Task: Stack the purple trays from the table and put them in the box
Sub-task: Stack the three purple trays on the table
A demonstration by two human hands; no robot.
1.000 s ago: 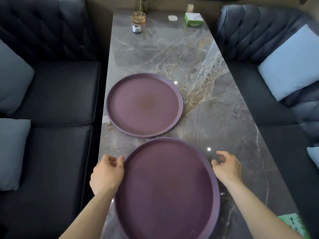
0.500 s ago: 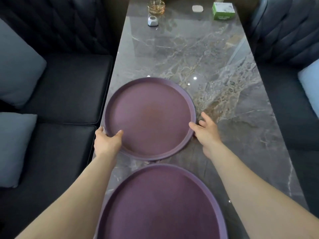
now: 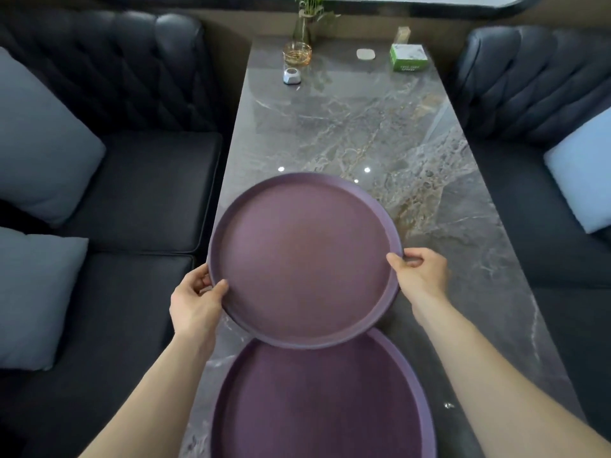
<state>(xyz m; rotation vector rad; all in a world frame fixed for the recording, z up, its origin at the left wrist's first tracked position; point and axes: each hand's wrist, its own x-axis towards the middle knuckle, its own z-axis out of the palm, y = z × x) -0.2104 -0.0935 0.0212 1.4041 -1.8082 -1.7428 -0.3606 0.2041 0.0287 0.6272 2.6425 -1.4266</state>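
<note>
no legible text anywhere in my view. the small green box (image 3: 408, 57), far beyond my right hand (image 3: 419, 272) at the far end of the table (image 3: 363, 127), has pale lettering on its front face, too blurred to read. the purple tray (image 3: 304, 259) in my hands bears no mark or label.

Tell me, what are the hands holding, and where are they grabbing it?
Both hold the far purple tray by its rim: left hand on the left edge, right hand on the right edge.
</note>
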